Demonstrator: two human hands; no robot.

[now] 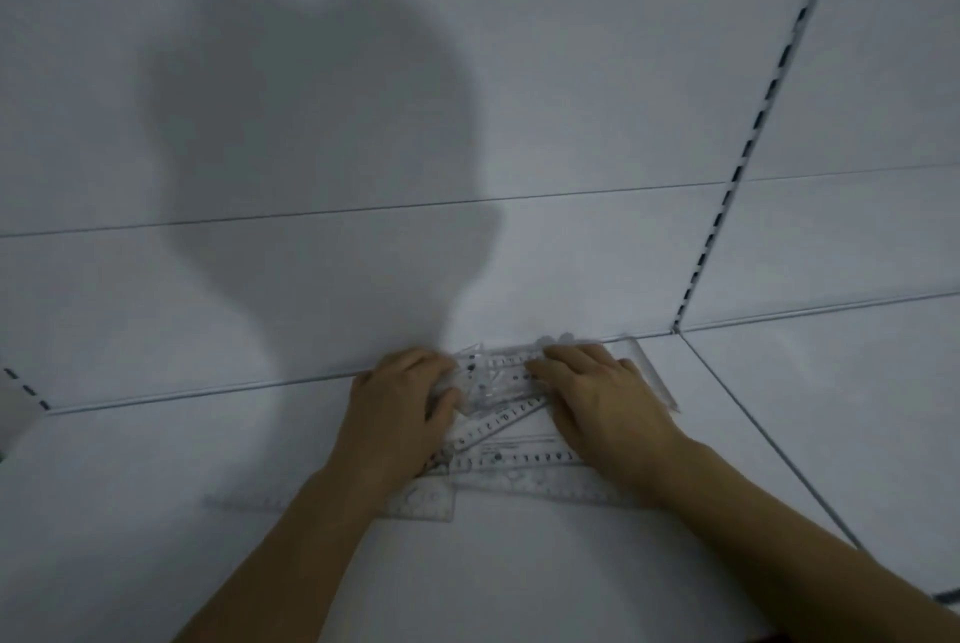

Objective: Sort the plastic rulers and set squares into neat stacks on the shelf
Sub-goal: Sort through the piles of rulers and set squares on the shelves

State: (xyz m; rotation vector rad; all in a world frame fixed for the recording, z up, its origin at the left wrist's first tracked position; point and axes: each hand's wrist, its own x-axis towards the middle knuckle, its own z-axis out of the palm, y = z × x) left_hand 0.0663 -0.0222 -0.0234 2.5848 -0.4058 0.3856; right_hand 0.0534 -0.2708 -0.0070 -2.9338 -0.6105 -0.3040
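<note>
Shelf (208, 564): white, flat, set against a white back panel (519, 71); a slotted upright (748, 149) runs down the panel at right.
Pile (498, 414): clear plastic rulers and set squares, overlapping at mixed angles, at the rear of the shelf near the panel.
Stray ruler (249, 503): lies flat, poking out of the pile toward the left front.
Left hand (400, 408): on the pile's left side; fingers (441, 367) curl over several pieces with the thumb beneath, grasping them.
Right hand (597, 398): on the pile's right side, palm down, fingers nearly straight and pressing the pieces flat, gripping nothing that shows.
Shadow (311, 149): the person's, on the panel above the hands.
Step in hand: judged early; pile gathered between both hands, no separate stacks visible.
Next move: likely to call for lifting out one kind of piece, squaring its edges, and setting it apart from the other; clear, slippery pieces may slide as they are pulled.
</note>
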